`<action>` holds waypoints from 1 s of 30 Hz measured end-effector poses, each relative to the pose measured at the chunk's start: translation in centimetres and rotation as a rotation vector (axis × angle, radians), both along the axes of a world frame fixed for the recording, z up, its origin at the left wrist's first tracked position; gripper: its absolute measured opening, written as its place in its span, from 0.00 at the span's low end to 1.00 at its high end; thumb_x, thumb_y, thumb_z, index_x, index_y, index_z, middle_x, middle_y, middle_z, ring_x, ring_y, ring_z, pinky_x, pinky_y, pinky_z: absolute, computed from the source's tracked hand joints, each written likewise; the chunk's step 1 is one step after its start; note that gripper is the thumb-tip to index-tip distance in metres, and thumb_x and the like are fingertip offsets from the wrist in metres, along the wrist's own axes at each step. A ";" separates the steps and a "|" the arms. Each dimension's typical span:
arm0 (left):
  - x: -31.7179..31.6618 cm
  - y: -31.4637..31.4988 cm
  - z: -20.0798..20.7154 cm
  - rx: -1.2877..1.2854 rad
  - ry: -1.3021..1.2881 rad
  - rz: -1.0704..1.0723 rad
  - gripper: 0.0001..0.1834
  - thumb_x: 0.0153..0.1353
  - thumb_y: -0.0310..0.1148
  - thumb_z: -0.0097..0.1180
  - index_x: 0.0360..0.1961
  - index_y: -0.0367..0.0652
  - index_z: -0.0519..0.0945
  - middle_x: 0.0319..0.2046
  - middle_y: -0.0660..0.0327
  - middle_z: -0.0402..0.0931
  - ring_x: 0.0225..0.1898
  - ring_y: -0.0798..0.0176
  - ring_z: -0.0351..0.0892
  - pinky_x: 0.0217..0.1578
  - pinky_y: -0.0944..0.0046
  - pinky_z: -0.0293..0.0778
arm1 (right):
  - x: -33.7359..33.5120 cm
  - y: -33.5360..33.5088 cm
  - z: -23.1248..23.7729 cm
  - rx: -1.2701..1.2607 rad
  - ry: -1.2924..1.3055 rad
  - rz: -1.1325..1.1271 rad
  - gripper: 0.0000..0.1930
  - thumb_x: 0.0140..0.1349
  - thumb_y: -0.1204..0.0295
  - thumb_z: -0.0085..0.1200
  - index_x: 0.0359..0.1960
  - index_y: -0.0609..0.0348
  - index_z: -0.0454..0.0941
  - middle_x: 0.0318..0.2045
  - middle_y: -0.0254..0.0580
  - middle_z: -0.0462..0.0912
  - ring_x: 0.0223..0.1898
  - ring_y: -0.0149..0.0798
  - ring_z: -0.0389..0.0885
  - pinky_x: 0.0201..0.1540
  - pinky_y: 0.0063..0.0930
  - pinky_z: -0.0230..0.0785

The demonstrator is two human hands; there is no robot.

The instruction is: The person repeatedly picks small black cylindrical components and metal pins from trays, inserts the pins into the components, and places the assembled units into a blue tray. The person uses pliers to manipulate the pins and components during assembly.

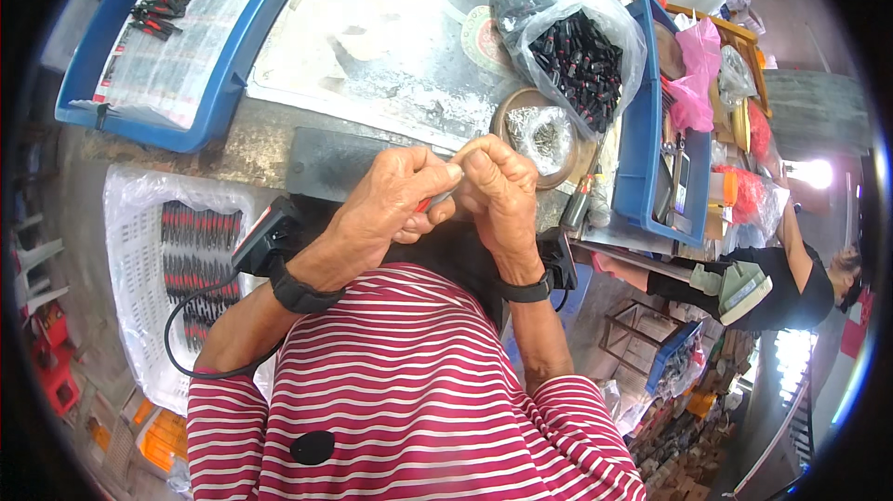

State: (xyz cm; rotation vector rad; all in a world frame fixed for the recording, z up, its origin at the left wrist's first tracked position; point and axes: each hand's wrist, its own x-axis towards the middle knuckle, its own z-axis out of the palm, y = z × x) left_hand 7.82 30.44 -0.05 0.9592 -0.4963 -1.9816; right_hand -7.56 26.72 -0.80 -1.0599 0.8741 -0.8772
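My left hand (pixel 395 194) is closed around a small red-and-black piece (pixel 430 201), mostly hidden by the fingers. Its thumb and forefinger meet the tips of my right hand (pixel 500 187), whose thumb and forefinger are pinched together; what they pinch is too small to make out. Both hands are over the front edge of the workbench, above a dark metal block (pixel 326 161). Just beyond the right hand, a round brown dish (pixel 505 120) holds a clear bag of small metal parts (pixel 541 138). An open plastic bag (pixel 521 8) behind it is full of black-and-red pieces (pixel 577 64).
A blue tray (pixel 214 110) with red-and-black pieces is at the far left. Below it stands a white basket (pixel 130 259) with rows of similar pieces. On the right are a screwdriver (pixel 579 203) and a blue bin (pixel 634 175) of tools. Another person (pixel 781 268) is beyond.
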 end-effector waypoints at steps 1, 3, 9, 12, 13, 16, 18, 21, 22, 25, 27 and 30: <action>0.0 0.0 0.0 -0.001 -0.005 -0.004 0.14 0.61 0.40 0.53 0.30 0.40 0.68 0.19 0.62 0.68 0.14 0.81 0.55 0.11 0.79 0.46 | 0.0 0.0 0.0 -0.021 0.025 -0.016 0.13 0.64 0.64 0.53 0.31 0.63 0.76 0.12 0.21 0.63 0.13 0.16 0.52 0.16 0.15 0.41; 0.0 0.0 0.1 -0.009 -0.006 0.013 0.14 0.61 0.40 0.53 0.29 0.40 0.68 0.19 0.62 0.68 0.14 0.81 0.55 0.11 0.79 0.46 | 0.3 0.4 0.0 -0.089 0.075 -0.084 0.13 0.64 0.64 0.53 0.31 0.63 0.76 0.12 0.21 0.63 0.13 0.16 0.52 0.16 0.15 0.42; 0.2 0.2 0.3 -0.008 -0.012 0.022 0.14 0.61 0.39 0.53 0.29 0.40 0.68 0.19 0.62 0.68 0.14 0.81 0.55 0.12 0.79 0.47 | 0.2 -0.2 0.3 0.036 -0.046 0.046 0.12 0.64 0.64 0.53 0.31 0.63 0.76 0.13 0.21 0.63 0.13 0.17 0.53 0.17 0.15 0.42; 0.1 0.2 0.5 -0.020 -0.019 0.033 0.14 0.62 0.39 0.53 0.30 0.39 0.68 0.19 0.62 0.68 0.14 0.81 0.56 0.11 0.80 0.47 | 0.4 0.2 0.3 -0.096 0.073 -0.051 0.13 0.64 0.64 0.53 0.30 0.63 0.75 0.13 0.21 0.63 0.13 0.17 0.53 0.17 0.15 0.42; 0.1 0.2 0.5 -0.025 -0.021 0.036 0.14 0.62 0.39 0.53 0.31 0.38 0.68 0.18 0.62 0.68 0.14 0.81 0.56 0.11 0.80 0.47 | 0.5 0.4 0.3 -0.167 0.140 -0.075 0.13 0.64 0.64 0.53 0.30 0.63 0.75 0.13 0.21 0.62 0.13 0.17 0.52 0.17 0.15 0.42; 0.3 0.3 0.6 -0.027 -0.002 0.026 0.14 0.62 0.39 0.53 0.31 0.38 0.68 0.18 0.63 0.68 0.14 0.81 0.56 0.11 0.79 0.47 | 0.3 0.3 0.6 -0.013 0.012 -0.009 0.13 0.64 0.64 0.52 0.30 0.63 0.75 0.13 0.21 0.63 0.13 0.17 0.52 0.16 0.16 0.41; 0.3 0.5 0.7 -0.025 0.008 0.023 0.14 0.62 0.40 0.52 0.32 0.38 0.69 0.18 0.63 0.68 0.14 0.81 0.56 0.11 0.79 0.47 | 0.2 0.2 0.7 0.027 -0.040 0.044 0.12 0.64 0.65 0.52 0.29 0.63 0.76 0.15 0.24 0.65 0.16 0.18 0.56 0.18 0.15 0.45; 0.3 0.4 0.8 -0.036 -0.011 0.026 0.14 0.62 0.40 0.52 0.33 0.38 0.69 0.18 0.63 0.68 0.14 0.81 0.56 0.11 0.79 0.47 | 0.3 0.4 0.7 -0.096 0.103 -0.043 0.12 0.64 0.66 0.52 0.28 0.63 0.76 0.16 0.25 0.66 0.17 0.19 0.58 0.19 0.14 0.47; 0.3 0.4 0.7 -0.045 -0.021 0.026 0.14 0.62 0.39 0.52 0.33 0.38 0.69 0.18 0.63 0.68 0.14 0.81 0.56 0.12 0.79 0.47 | 0.4 0.6 0.7 -0.146 0.130 -0.078 0.11 0.64 0.67 0.52 0.29 0.62 0.76 0.16 0.25 0.66 0.17 0.19 0.58 0.18 0.14 0.47; 0.3 0.5 0.7 -0.049 -0.003 0.027 0.14 0.63 0.39 0.52 0.34 0.37 0.69 0.19 0.64 0.68 0.14 0.80 0.56 0.12 0.79 0.47 | 0.3 0.6 0.8 -0.112 0.091 -0.033 0.11 0.64 0.68 0.51 0.29 0.62 0.77 0.16 0.25 0.66 0.17 0.18 0.58 0.18 0.14 0.46; 0.5 0.5 0.6 -0.051 0.006 0.009 0.13 0.63 0.38 0.51 0.34 0.37 0.69 0.19 0.64 0.68 0.14 0.80 0.56 0.12 0.79 0.48 | 0.2 0.5 0.8 -0.055 0.045 -0.023 0.10 0.64 0.68 0.51 0.30 0.62 0.77 0.16 0.25 0.66 0.17 0.18 0.57 0.18 0.13 0.46; 0.7 0.2 0.4 -0.056 0.007 0.014 0.13 0.63 0.37 0.51 0.35 0.37 0.69 0.19 0.63 0.69 0.14 0.80 0.57 0.12 0.79 0.50 | 0.5 0.2 0.6 0.020 -0.013 0.003 0.10 0.64 0.68 0.51 0.31 0.63 0.77 0.17 0.25 0.66 0.17 0.17 0.56 0.18 0.13 0.46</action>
